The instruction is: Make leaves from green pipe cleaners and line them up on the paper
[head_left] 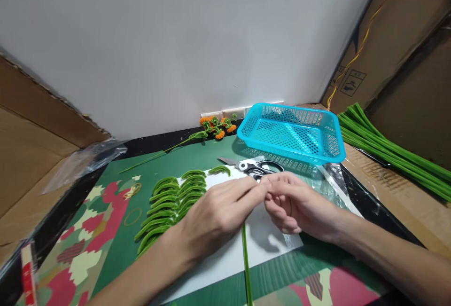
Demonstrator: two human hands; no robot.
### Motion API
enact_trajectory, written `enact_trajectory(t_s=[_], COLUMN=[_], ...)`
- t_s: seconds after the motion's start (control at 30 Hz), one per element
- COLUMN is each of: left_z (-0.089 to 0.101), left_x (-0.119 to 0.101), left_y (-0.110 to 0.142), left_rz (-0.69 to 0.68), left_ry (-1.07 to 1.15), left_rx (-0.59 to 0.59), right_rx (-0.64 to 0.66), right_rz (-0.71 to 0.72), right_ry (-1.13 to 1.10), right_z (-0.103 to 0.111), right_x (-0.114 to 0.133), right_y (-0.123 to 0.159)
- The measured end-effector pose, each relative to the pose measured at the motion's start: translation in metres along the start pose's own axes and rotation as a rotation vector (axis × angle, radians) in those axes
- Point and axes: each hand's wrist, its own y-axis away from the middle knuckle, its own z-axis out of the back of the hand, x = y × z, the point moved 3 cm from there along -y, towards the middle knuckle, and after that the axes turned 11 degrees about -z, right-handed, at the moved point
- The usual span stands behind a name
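Observation:
My left hand (225,207) is closed over a green pipe cleaner (245,263), whose long end runs out below it towards the front edge. Against its fingertips, my right hand (296,202) is pinched, thumb to forefinger; whatever lies in that pinch is hidden by the fingers. Both hands are above a white sheet (225,268). Two columns of bent green pipe-cleaner pieces (164,207) lie left of my left hand, and a single curved piece (219,170) is set apart beyond them. Scissors (255,167) with black and white handles rest just behind my fingers, blades pointing left.
A blue perforated basket (291,153) stands at the back right. Orange fuzzy flowers (219,127) on a green stem lie at the back. Long green pipe cleaners (391,151) are bundled at the right. Rubber bands (133,216) lie on the green mat (116,249). Cardboard (35,122) flanks the table.

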Motion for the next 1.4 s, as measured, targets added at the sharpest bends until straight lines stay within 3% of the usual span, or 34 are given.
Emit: enact_trajectory(t_s=[0.07, 0.17, 0.27, 0.37, 0.47, 0.57, 0.63, 0.73, 0.8, 0.83, 0.9, 0.97, 1.07, 1.23, 1.4], left_z=[0.000, -0.004, -0.006, -0.006, -0.006, 0.000, 0.004, 0.010, 0.011, 0.011, 0.012, 0.012, 0.011, 0.009, 0.003], left_x=[0.001, 0.000, -0.005, -0.008, -0.008, -0.008, -0.008, -0.009, -0.010, -0.010, -0.009, -0.008, -0.009, -0.010, -0.012], left_y=[-0.001, -0.001, -0.004, -0.006, -0.003, -0.003, -0.004, -0.005, -0.005, -0.005, -0.004, -0.003, -0.003, -0.003, -0.004], left_rz=[0.230, 0.574, 0.715, 0.742, 0.711, 0.419, 0.193, -0.105, -0.229, -0.216, -0.055, 0.143, 0.392, 0.631, 0.701], left_ry=[0.238, 0.616, 0.911, 1.019, 0.933, 0.534, 0.334, 0.068, -0.119, -0.146, -0.026, 0.164, 0.424, 0.736, 0.893], left_rx=[-0.102, -0.187, -0.202, -0.219, -0.224, -0.189, -0.147, -0.050, -0.002, -0.005, -0.059, -0.122, -0.146, -0.158, -0.198], right_rx=[-0.153, -0.407, -0.480, -0.467, -0.386, -0.129, 0.057, 0.152, 0.114, 0.045, -0.168, -0.384, -0.490, -0.533, -0.536], right_rz=[0.261, 0.795, 1.103, 1.125, 0.823, 0.346, 0.118, -0.025, 0.036, 0.107, 0.347, 0.693, 1.126, 1.237, 1.251], right_ry=[0.350, 1.081, 1.509, 1.515, 1.124, 0.420, 0.069, -0.113, 0.000, 0.126, 0.497, 0.948, 1.431, 1.548, 1.580], right_z=[0.004, 0.004, 0.002, -0.001, -0.004, -0.003, -0.006, -0.006, -0.006, -0.005, -0.005, -0.007, -0.012, -0.006, -0.008], right_x=[0.008, 0.020, 0.021, 0.022, 0.019, 0.002, -0.010, -0.016, -0.011, -0.007, 0.004, 0.015, 0.019, 0.020, 0.022], right_y=[0.005, 0.018, 0.025, 0.027, 0.024, 0.015, 0.009, 0.005, 0.006, 0.008, 0.014, 0.024, 0.033, 0.034, 0.035])
